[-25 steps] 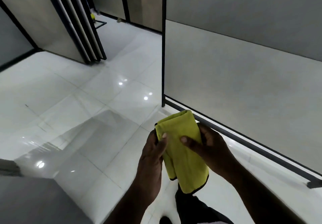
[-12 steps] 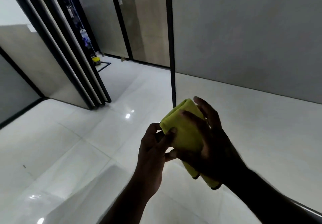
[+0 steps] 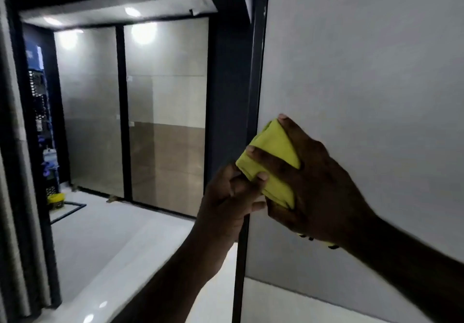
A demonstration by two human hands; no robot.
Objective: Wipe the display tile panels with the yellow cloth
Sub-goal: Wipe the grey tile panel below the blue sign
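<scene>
The grey tile panel [image 3: 364, 96] fills my whole right side, upright, matt and plain, and it is what the next move turns on. The folded yellow cloth [image 3: 273, 157] sits at its left margin, so nearly all the unwiped face spreads away from my fingers toward 1, 2 and 3 o'clock. I cannot tell whether the cloth is pressed against the tile yet or just off it.

The glossy white floor [image 3: 113, 247] runs off at 8 o'clock toward the far display panels [image 3: 163, 111], grey and brown under bright ceiling spots at 10 o'clock. A stack of dark-edged panels [image 3: 15, 197] stands along the 9 o'clock side. The black frame post [image 3: 256, 84] edges my panel, top to bottom, just behind the cloth.

My right hand [image 3: 319, 187] is the nearer one to the tile. It lies over the cloth, fingers spread and wrapped round the fold, thumb clamped low. My left hand [image 3: 226, 204] comes in from 7 o'clock, fingers curled, pinching the cloth's lower left edge.

The cloth's long axis tilts from 11 to 5 o'clock, its black-trimmed end showing under my right wrist. I judge the left can let go and the right sweep rightward.

A small yellow tub [image 3: 55, 198] sits on the floor far off at 9 o'clock.
</scene>
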